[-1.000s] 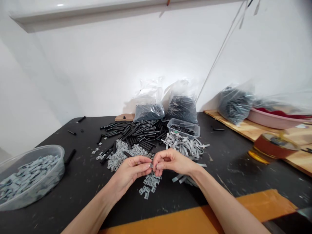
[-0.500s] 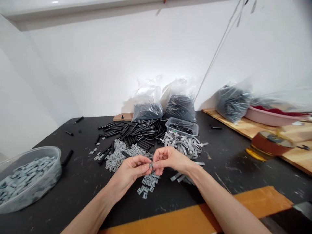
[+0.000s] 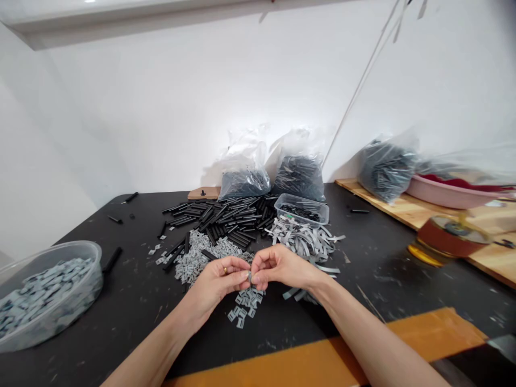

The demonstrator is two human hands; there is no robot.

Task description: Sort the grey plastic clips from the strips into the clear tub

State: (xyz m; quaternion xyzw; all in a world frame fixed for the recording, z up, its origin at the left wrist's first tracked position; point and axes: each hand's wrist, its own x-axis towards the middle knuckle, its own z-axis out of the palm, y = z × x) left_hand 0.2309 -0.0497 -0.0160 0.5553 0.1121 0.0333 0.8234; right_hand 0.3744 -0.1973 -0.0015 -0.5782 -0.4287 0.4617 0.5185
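Observation:
My left hand (image 3: 221,279) and my right hand (image 3: 278,267) meet over the black table, fingertips pinched together. Between them is a small grey plastic buckle (image 3: 249,276), mostly covered by the fingers. A ring is on a finger of the left hand. Just below the hands lies a small group of loose grey buckles (image 3: 241,312). A larger heap of the same grey pieces (image 3: 193,258) spreads behind the left hand. Grey fabric strips (image 3: 306,239) are piled behind the right hand. Whether a strip is also in the fingers cannot be made out.
Black tubes (image 3: 226,217) lie heaped behind the buckles. A clear tub (image 3: 99,263) of grey pieces stands at left, a clear box (image 3: 326,215) at centre right. Plastic bags (image 3: 300,174) lean at the wall. A tape roll (image 3: 447,242) is right; orange tape (image 3: 427,333) crosses the front edge.
The right thumb and fingers have shifted slightly on the buckle, which is turned and shows less. Both hands stay in the same place.

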